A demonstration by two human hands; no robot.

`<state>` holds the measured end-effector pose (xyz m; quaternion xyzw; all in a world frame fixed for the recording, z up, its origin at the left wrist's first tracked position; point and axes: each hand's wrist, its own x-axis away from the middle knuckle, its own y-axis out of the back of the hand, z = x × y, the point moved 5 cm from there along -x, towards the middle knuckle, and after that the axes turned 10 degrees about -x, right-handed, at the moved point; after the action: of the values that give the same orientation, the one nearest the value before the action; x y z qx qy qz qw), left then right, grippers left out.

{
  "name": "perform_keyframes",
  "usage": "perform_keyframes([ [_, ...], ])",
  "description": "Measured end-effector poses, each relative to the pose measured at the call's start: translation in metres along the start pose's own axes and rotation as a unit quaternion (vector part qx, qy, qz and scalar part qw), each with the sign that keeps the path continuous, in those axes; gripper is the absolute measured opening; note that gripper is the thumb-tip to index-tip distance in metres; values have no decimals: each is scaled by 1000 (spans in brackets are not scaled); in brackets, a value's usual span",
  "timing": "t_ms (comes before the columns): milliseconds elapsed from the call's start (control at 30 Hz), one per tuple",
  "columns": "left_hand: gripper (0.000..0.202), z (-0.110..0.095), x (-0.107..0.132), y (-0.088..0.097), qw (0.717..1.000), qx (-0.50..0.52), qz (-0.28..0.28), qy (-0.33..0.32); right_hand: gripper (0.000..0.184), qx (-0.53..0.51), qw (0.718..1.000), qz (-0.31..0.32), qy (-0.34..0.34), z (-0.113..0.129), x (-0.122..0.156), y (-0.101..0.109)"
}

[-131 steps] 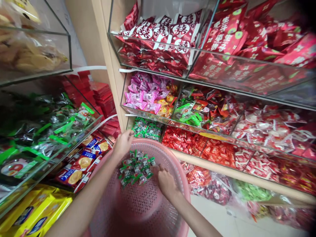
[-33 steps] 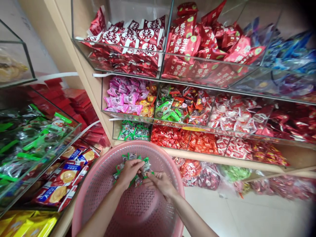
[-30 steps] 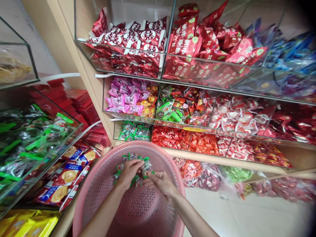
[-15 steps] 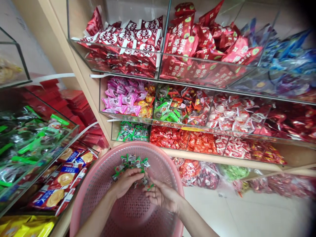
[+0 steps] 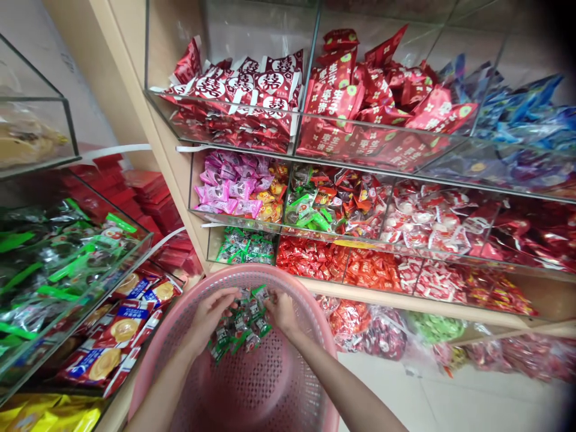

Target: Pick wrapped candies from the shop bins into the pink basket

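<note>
Peering down, lower centre, into a round, perforated pink basket (image 5: 256,384) of glossy green-ended packets (image 5: 243,324), flanked by half-curled left hand (image 5: 211,312) and half-curled right hand (image 5: 283,312); can't tell whether gripping!

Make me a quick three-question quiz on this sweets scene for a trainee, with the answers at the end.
1. Fill in: the small packets between the left hand and the right hand have ____ edges.
2. True or false: the basket is blue.
3. Which row, counted from the picture's top, holds the blue packets? A first; B second; C third.

Key: 1. green; 2. false, it is pink; 3. A.
</note>
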<state>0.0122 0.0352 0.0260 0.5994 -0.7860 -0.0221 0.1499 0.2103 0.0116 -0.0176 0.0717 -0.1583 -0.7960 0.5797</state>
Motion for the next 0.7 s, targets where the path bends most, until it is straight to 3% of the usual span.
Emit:
perform_keyframes([
  [100, 45, -21, -26, 20, 991, -85, -79, -68, 15, 111, 992, 5, 59, 5, 5, -1],
  [200, 35, -55, -64, 31, 939, -286, -148, -126, 21, 164, 984, 14, 66, 10, 8, 2],
  [233, 32, -62, -79, 30, 908, -381, -143, -101, 23, 176, 982, 19, 63, 12, 9, 3],
  [300, 26, -73, -107, 28, 889, -434, -132, -69, 26, 198, 978, 29, 58, 16, 11, 6],
  [400, 33, -74, -138, 22, 864, -489, -120, 7, 27, 195, 978, 33, 68, 22, 18, 17],
  [533, 42, -63, -152, 17, 840, -530, -98, 68, 30, 130, 988, -1, 82, 20, 32, 43],
  [700, 42, -67, -146, 24, 823, -558, -84, 67, 35, -22, 998, -32, 58, 8, 41, 62],
])
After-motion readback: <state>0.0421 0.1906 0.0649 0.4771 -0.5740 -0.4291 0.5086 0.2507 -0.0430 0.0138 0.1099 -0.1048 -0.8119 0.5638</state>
